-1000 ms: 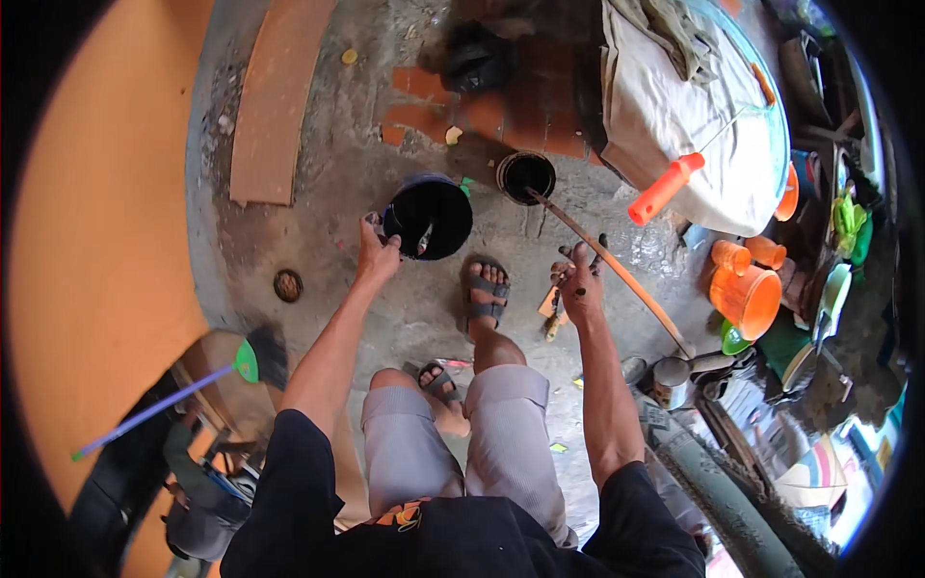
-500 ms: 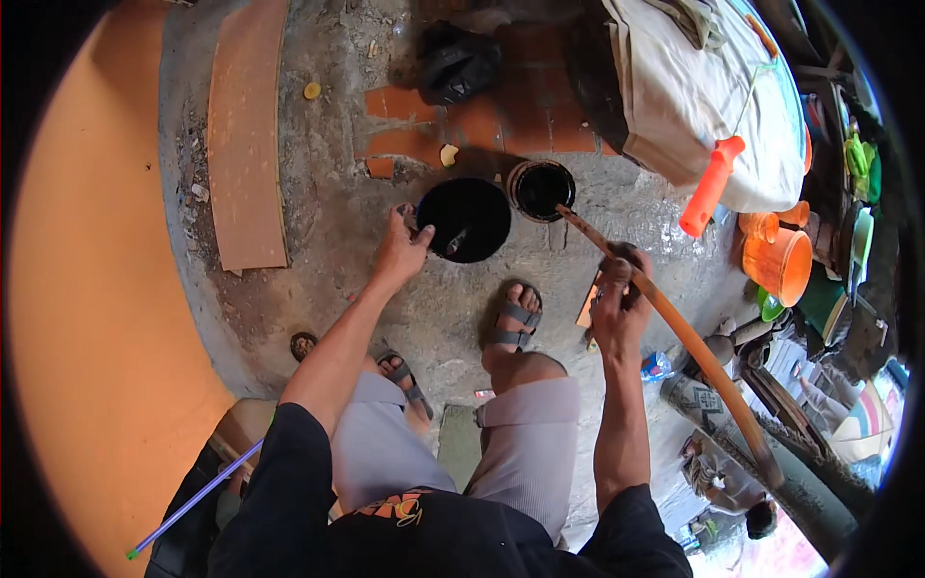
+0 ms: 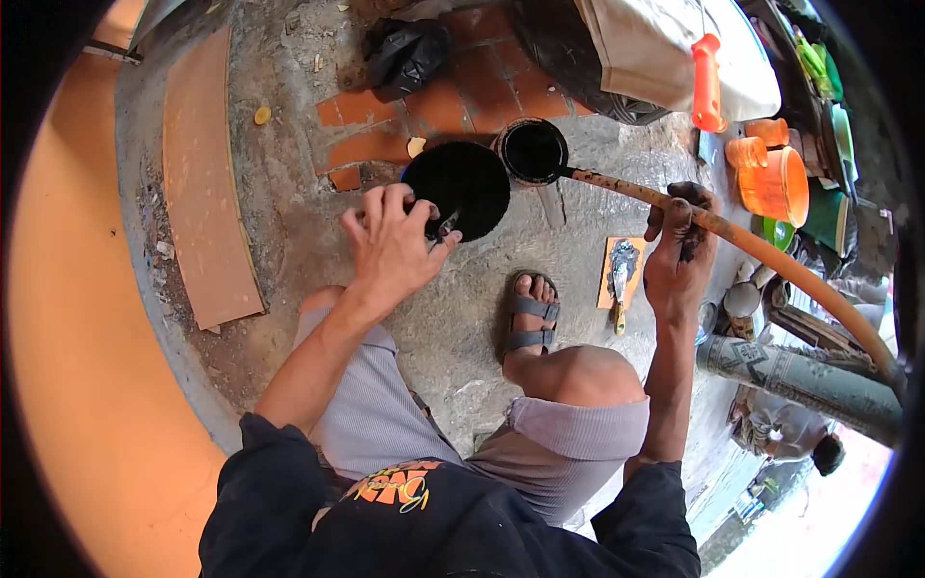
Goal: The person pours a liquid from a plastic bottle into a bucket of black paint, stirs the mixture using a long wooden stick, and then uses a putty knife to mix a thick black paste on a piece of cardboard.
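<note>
My right hand (image 3: 682, 236), its fingers stained black, grips a long wooden pole (image 3: 761, 252). The pole looks bent, and its blackened tip reaches the rim of a round can (image 3: 535, 151) of dark liquid. Just left of the can is a wide, round black thing (image 3: 461, 183) with a faint blue edge; whether it is a basin or a disc I cannot tell. My left hand (image 3: 393, 246) is at its lower left edge, fingers spread and bent over it. A small shiny spot (image 3: 448, 225) shows between thumb and forefinger, too small to name.
A putty knife (image 3: 620, 299) lies on a small board smeared grey. A long plank (image 3: 204, 183) lies by the orange wall (image 3: 63, 318). Behind are a black plastic bag (image 3: 409, 58) and a covered bulk. Orange containers (image 3: 776, 183) and a rolled mat (image 3: 800, 380) are right; a person sits beyond.
My left hand has moved from gripping the black thing's edge to spreading its fingers over it. My right hand and the pole have shifted up and right. The view has shifted, showing the putty knife whole.
</note>
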`<move>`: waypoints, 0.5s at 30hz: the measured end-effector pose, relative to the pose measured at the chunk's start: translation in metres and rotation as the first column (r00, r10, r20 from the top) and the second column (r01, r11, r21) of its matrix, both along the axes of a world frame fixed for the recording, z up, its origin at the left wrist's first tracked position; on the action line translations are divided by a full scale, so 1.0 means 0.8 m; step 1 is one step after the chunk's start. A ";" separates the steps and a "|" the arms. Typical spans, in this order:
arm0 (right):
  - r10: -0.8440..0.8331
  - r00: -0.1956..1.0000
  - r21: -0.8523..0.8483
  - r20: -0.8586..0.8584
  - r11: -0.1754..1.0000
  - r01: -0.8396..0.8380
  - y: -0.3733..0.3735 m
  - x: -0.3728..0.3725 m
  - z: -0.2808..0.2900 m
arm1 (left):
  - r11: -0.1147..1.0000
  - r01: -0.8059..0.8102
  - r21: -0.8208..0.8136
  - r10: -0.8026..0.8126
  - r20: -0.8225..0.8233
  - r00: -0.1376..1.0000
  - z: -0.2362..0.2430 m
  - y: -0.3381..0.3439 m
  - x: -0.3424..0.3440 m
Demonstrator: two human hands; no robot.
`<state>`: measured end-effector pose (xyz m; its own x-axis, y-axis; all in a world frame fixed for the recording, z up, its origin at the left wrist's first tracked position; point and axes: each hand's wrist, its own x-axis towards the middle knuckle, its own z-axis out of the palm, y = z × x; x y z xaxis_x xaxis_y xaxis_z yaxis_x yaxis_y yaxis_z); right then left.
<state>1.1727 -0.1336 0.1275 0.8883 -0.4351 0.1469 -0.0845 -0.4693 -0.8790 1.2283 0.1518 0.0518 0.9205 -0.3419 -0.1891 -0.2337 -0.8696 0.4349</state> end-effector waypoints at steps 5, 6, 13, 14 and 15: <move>-0.001 0.999 0.071 0.033 0.997 -0.001 0.010 -0.016 0.005 | 0.949 0.220 0.228 -0.259 0.157 0.953 -0.025 -0.012 0.004; -0.014 0.999 0.071 0.040 0.997 0.011 0.010 -0.019 0.008 | 0.924 0.256 0.283 -0.296 0.108 0.949 -0.024 -0.017 0.007; 0.035 0.999 -0.091 -0.032 0.995 -0.038 0.009 -0.025 0.012 | 0.851 0.322 0.414 -0.294 -0.131 0.947 -0.022 -0.044 0.034; 0.030 0.999 -0.096 -0.028 0.995 -0.033 0.006 -0.029 0.007 | 0.851 0.324 0.412 -0.300 -0.125 0.946 -0.023 -0.048 0.035; 0.021 1.000 -0.057 -0.018 0.998 -0.022 0.005 -0.032 0.004 | 0.828 0.352 0.436 -0.296 -0.193 0.935 -0.019 -0.052 0.036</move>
<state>1.1471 -0.1298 0.1304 0.9000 -0.4072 0.1556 -0.0888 -0.5207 -0.8491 1.2574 0.1103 0.0365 0.7348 -0.4657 -0.4932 -0.5114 -0.8580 0.0481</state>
